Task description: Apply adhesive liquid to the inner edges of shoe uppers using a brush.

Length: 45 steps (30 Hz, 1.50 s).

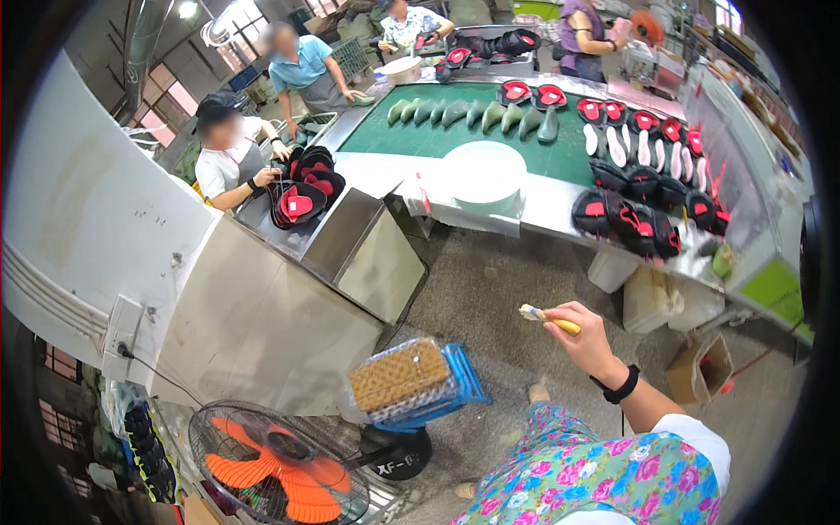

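My right hand (584,339) is raised in front of my flowered apron, with a black band on its wrist. Its fingers are closed around the yellow handle of a small brush (564,325). The pale bristles point left, above the floor and apart from everything else. My left hand is out of view. Beyond the brush, a round white basin (483,172) stands at the near edge of the green work table (416,144). Black shoe uppers with red linings (643,223) lie in rows at the table's right end, with pale insoles (644,149) among them.
An orange-bladed fan (284,464) stands at the lower left, beside a blue stool (464,372) with a brown woven seat. A metal cabinet (381,271) is to the left. Several people work around the table. Green shoe lasts (455,114) line its far side. A cardboard box (700,367) sits at right.
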Each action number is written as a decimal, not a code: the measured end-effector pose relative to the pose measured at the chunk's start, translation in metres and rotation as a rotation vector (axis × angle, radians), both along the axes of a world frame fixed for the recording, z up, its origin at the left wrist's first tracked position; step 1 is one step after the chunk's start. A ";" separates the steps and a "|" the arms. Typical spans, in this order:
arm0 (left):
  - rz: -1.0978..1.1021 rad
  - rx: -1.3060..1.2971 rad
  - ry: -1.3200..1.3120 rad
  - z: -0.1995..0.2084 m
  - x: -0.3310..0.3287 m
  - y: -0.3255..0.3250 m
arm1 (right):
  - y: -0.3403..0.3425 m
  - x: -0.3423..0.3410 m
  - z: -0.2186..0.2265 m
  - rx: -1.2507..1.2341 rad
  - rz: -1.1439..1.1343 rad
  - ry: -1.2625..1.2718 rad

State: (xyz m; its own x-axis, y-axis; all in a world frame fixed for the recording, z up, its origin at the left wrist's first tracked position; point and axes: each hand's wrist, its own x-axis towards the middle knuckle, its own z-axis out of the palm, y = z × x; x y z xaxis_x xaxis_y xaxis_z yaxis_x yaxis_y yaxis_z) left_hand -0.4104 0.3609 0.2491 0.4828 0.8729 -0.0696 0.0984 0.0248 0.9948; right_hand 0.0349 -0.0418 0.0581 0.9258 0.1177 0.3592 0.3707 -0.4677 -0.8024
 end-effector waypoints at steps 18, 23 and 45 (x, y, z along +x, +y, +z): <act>-0.800 0.310 0.368 -0.137 0.629 -0.003 | -0.070 0.261 0.041 -0.005 -0.349 -0.053; -0.885 0.448 0.374 -0.179 0.801 0.056 | -0.070 0.320 0.043 -0.057 -0.426 -0.118; -1.101 0.345 0.501 -0.314 1.077 0.212 | 0.077 0.481 0.008 -0.219 -0.774 0.149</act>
